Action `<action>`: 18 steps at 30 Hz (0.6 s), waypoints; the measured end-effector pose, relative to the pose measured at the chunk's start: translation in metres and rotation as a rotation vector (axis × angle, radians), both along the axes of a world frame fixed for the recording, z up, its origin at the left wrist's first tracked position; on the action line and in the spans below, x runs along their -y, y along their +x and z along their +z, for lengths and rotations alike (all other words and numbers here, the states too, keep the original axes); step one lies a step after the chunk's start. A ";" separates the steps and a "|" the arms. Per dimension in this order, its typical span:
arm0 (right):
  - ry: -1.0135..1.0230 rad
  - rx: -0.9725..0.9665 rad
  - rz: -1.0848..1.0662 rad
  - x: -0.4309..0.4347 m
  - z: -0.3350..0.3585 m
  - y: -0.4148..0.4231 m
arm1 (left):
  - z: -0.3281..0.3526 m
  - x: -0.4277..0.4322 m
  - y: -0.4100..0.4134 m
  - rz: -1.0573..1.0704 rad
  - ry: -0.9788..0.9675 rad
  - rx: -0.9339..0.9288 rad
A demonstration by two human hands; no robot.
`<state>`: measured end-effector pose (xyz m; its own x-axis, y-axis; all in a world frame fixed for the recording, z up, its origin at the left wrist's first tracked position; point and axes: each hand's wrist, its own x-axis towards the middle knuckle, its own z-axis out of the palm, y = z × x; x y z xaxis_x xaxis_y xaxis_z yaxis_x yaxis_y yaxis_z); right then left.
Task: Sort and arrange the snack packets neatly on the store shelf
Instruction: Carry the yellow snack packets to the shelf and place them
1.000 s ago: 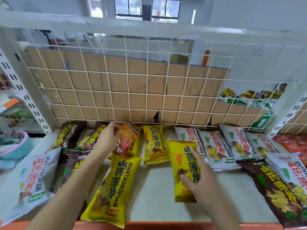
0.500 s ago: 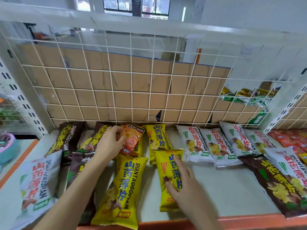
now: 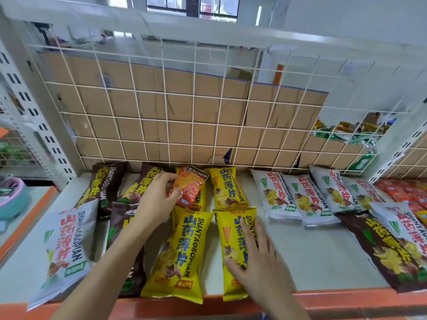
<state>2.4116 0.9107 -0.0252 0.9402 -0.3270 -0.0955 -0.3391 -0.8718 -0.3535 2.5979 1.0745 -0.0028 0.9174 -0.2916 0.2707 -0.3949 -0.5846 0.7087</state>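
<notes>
The yellow packet (image 3: 233, 229) under the right hand (image 3: 256, 262) had slid left toward the orange packet (image 3: 190, 187) since a second earlier, and now lay straight, in front of the rear yellow packet (image 3: 227, 188). The right fingers (image 3: 258, 229) lay spread and flat on it, pressing rather than gripping. The left hand (image 3: 154, 199) pinched the orange packet's left edge between thumb and curled fingers, holding it tilted over another yellow packet behind. In front of the orange packet lay a further front yellow packet (image 3: 182, 248). Left of it were brown packets (image 3: 104, 183) and one white packet (image 3: 67, 241); right of it, a row of white packets (image 3: 298, 197), a large brown packet (image 3: 381, 248) and red packets (image 3: 404, 192). All rested on the pale shelf (image 3: 300, 250) with its orange front lip (image 3: 346, 299). Behind the orange packet rose a white wire grid (image 3: 184, 112) backed by cardboard (image 3: 150, 88).
</notes>
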 end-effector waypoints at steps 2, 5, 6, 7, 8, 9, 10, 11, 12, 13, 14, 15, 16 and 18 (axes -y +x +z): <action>0.056 0.046 -0.030 0.002 0.000 -0.002 | 0.001 -0.004 -0.003 0.004 -0.019 0.004; 0.235 0.193 -0.097 0.010 -0.003 -0.003 | 0.002 -0.013 -0.008 0.016 -0.049 0.023; 0.295 0.261 -0.106 0.012 -0.002 -0.003 | 0.003 -0.017 -0.010 0.016 -0.056 0.037; 0.338 0.334 -0.113 0.014 0.000 -0.003 | 0.003 -0.021 -0.011 0.016 -0.059 0.047; 0.370 0.391 -0.123 0.016 0.003 -0.003 | 0.003 -0.025 -0.014 0.016 -0.059 0.058; 0.389 0.428 -0.126 0.018 0.006 -0.002 | 0.004 -0.029 -0.016 0.022 -0.053 0.069; 0.396 0.440 -0.123 0.020 0.009 -0.001 | 0.004 -0.033 -0.018 0.030 -0.046 0.079; 0.388 0.443 -0.115 0.022 0.012 0.001 | 0.005 -0.038 -0.020 0.041 -0.040 0.078; 0.380 0.451 -0.105 0.023 0.015 0.004 | 0.005 -0.042 -0.022 0.048 -0.041 0.073; 0.373 0.466 -0.085 0.022 0.019 0.008 | 0.005 -0.046 -0.022 0.053 -0.045 0.064; 0.375 0.474 -0.062 0.021 0.022 0.014 | 0.005 -0.050 -0.023 0.058 -0.043 0.055; 0.386 0.476 -0.036 0.019 0.026 0.020 | 0.005 -0.053 -0.022 0.066 -0.031 0.048; 0.397 0.469 -0.011 0.016 0.029 0.029 | 0.005 -0.055 -0.020 0.075 -0.011 0.043; 0.374 0.460 0.040 0.010 0.032 0.050 | 0.007 -0.056 -0.015 0.083 0.028 0.022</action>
